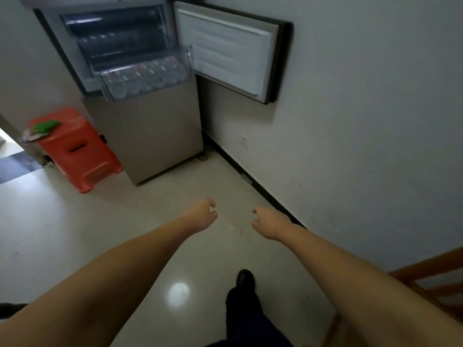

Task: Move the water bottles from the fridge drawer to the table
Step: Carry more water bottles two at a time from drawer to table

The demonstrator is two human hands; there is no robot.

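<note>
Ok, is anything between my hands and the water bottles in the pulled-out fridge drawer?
Nothing visible: only bare floor lies between the left hand, the right hand and the clear plastic drawer holding the water bottles. The fridge door is swung aside.

Bottles [140, 76] in drawer [110, 92]

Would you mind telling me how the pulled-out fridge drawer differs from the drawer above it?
The lower drawer is pulled well out past the fridge front; the upper drawer sits back inside the compartment. The lower drawer shows a row of water bottles with reddish caps; what the upper drawer holds is too dim to tell. Both are clear plastic, and neither hand, left or right, touches either.
</note>
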